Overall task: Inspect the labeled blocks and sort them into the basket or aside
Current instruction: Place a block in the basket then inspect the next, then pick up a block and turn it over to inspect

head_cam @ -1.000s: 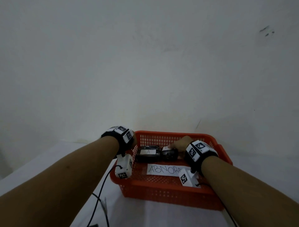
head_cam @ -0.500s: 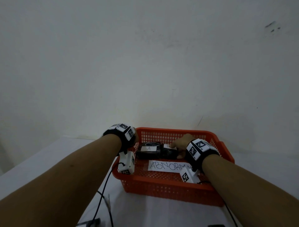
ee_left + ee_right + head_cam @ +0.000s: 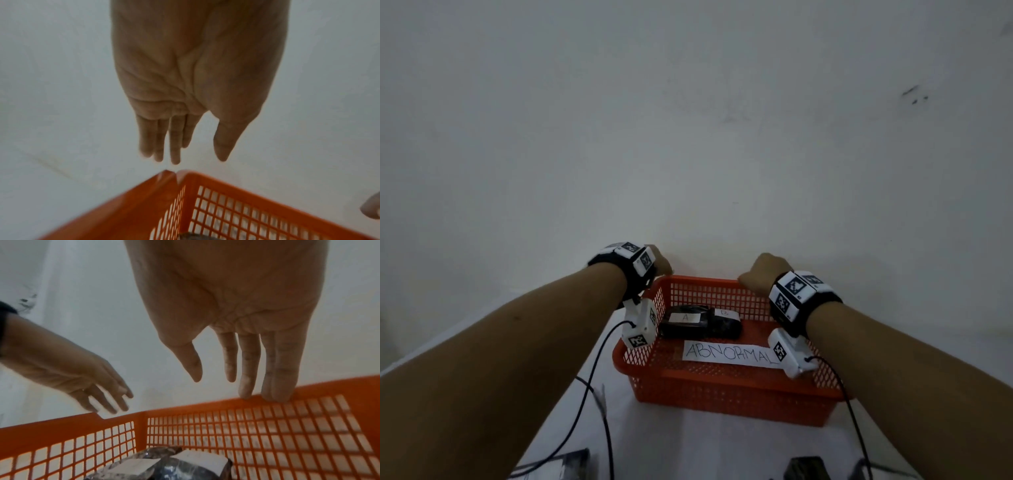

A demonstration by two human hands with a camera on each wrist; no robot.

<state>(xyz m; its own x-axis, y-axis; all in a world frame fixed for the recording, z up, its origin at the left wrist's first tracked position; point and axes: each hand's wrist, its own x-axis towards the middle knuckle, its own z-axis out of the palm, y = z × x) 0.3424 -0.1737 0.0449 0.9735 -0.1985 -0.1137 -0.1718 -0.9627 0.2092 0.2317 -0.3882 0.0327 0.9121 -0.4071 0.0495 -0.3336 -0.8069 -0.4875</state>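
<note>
An orange mesh basket (image 3: 722,387) stands on the white table against the wall. Inside it lie two dark wrapped blocks side by side, one labelled A (image 3: 683,323) and one labelled B (image 3: 726,325), behind a paper strip reading ABNORMAL (image 3: 726,353). My left hand (image 3: 659,263) hovers over the basket's far left corner (image 3: 174,177), fingers straight and empty (image 3: 197,154). My right hand (image 3: 763,270) is empty too; its straight fingertips (image 3: 275,395) touch the far rim (image 3: 205,404). The blocks (image 3: 164,467) show at the bottom of the right wrist view.
Black cables (image 3: 592,411) trail over the table left of the basket. Dark objects sit at the near edge, one at the left (image 3: 571,466) and one at the right (image 3: 804,469). The white wall (image 3: 705,171) rises directly behind the basket.
My right hand has lifted off block B and gone up to the far rim. My left hand has moved from the left rim to the far left corner.
</note>
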